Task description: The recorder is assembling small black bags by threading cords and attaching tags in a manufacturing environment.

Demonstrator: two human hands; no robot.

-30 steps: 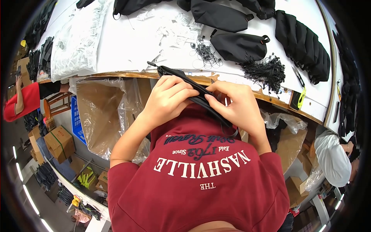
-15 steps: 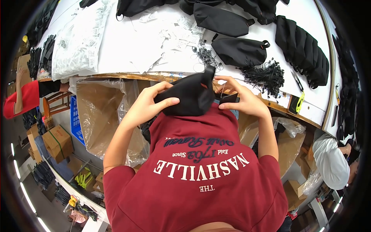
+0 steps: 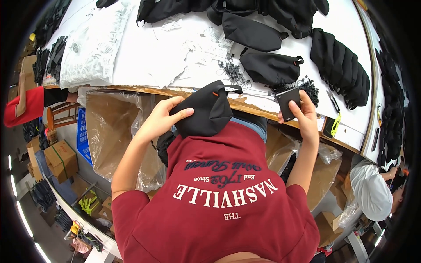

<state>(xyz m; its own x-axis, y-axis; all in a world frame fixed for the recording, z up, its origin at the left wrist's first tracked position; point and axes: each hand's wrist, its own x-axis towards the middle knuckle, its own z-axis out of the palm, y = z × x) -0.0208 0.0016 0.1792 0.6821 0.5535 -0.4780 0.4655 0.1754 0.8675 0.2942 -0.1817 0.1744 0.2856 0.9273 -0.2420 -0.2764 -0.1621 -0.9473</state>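
Observation:
A black fabric pouch [image 3: 204, 111] with a small orange tab and a strap loop hangs at the table's front edge, just above my lap. My left hand [image 3: 170, 117] grips its left side, thumb on top and fingers behind. To the right, my right hand [image 3: 305, 115] pinches a flat black rectangular tag [image 3: 287, 104] between thumb and fingers. A thin line seems to run from the tag toward the pouch's loop; whether it joins both I cannot tell. Behind the tag lies a pile of black tag strings [image 3: 310, 93], partly hidden.
Two black pouches [image 3: 272, 68] lie on the white table [image 3: 140, 57], beside a row of several more [image 3: 340, 65]. White paper labels [image 3: 199, 46] are scattered left of them, near a clear bag [image 3: 92, 48] of white pieces. Snips [image 3: 333, 101] rest near the right edge. Plastic-lined boxes [image 3: 118, 131] stand below.
My right hand has moved right and up, away from the pouch, with the black tag. The pouch has shifted slightly left and turned, its loop now pointing right.

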